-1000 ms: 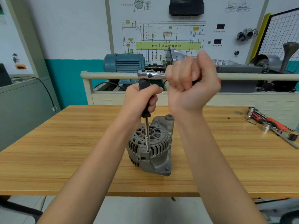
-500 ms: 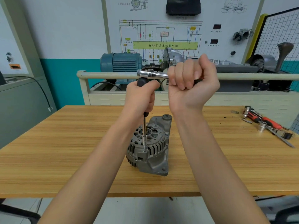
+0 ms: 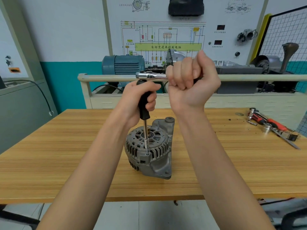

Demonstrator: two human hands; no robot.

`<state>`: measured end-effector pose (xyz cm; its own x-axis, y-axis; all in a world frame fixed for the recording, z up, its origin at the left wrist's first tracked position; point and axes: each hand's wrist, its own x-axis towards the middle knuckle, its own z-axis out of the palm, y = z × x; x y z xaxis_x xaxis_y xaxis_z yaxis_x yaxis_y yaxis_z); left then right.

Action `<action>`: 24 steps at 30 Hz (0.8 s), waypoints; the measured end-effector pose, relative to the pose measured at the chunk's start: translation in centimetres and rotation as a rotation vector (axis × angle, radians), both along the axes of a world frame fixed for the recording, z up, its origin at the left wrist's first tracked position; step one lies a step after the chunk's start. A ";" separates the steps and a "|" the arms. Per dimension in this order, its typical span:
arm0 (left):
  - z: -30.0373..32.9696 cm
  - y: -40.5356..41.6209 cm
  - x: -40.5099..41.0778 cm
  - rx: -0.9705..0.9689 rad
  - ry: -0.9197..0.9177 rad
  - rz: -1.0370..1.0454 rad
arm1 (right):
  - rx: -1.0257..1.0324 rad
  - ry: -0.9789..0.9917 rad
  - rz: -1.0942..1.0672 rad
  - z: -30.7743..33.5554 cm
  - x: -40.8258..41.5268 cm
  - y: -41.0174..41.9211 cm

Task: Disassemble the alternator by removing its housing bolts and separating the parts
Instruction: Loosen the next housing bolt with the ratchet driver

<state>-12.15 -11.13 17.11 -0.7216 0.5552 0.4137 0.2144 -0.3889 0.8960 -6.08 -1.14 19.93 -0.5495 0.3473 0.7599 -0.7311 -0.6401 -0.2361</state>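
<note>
A grey finned alternator (image 3: 149,151) stands on the wooden table (image 3: 58,160), near its middle. A long driver with a black grip (image 3: 144,107) stands upright, its steel shaft tip (image 3: 147,151) set on a housing bolt at the alternator's front rim. My left hand (image 3: 139,100) grips the black grip. A chrome ratchet wrench (image 3: 150,75) sits on top of the driver and runs to the right. My right hand (image 3: 192,83) is a fist around the ratchet's handle, which it hides.
Loose tools (image 3: 272,125) lie at the table's right rear: a red-handled one, sockets and a flat blade. Behind the table runs a cream rail (image 3: 103,78) with a blue electric motor (image 3: 123,65) and a wiring display board (image 3: 166,30).
The scene has shifted slightly within the view. Both hands keep their grips, and the ratchet handle still points right; no clear swing shows.
</note>
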 end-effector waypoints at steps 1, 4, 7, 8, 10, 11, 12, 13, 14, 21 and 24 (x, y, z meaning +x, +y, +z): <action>0.1 -0.2 -0.2 -0.018 -0.006 -0.081 | -0.044 -0.049 0.109 0.1 -0.4 0.7; 0.3 -0.4 -0.3 -0.065 -0.035 -0.292 | -0.208 -0.131 0.383 0.2 -1.6 2.2; 0.3 0.1 0.0 -0.083 -0.036 -0.223 | -0.296 -0.144 0.462 0.1 -2.0 2.5; 0.3 0.3 0.3 -0.082 -0.024 -0.147 | -0.307 -0.145 0.434 0.0 -1.9 2.4; 0.3 0.7 0.7 -0.063 -0.008 0.028 | -0.281 -0.127 0.322 -0.1 -1.2 1.9; 0.2 1.0 0.9 -0.049 -0.008 0.109 | -0.239 -0.105 0.247 -0.2 -0.8 1.5; 0.2 1.2 1.0 -0.035 -0.013 0.182 | -0.178 -0.070 0.158 -0.4 -0.4 0.9; 0.2 1.4 1.2 -0.022 -0.026 0.250 | -0.108 -0.018 0.056 -0.5 0.0 0.1; 0.2 1.6 1.3 -0.009 -0.042 0.319 | -0.039 0.046 -0.065 -0.7 0.4 -0.7; -0.4 3.1 2.6 0.026 0.042 0.703 | 0.201 0.305 -0.728 -1.8 1.4 -4.2; -0.5 2.7 2.1 0.035 0.048 0.638 | 0.132 0.238 -0.499 -1.2 1.2 -3.0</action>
<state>-10.06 -8.40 16.66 -0.8860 0.0078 0.4636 0.4528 -0.2005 0.8688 -4.91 -4.11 18.68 -0.1515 0.4143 0.8974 -0.9802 -0.1799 -0.0824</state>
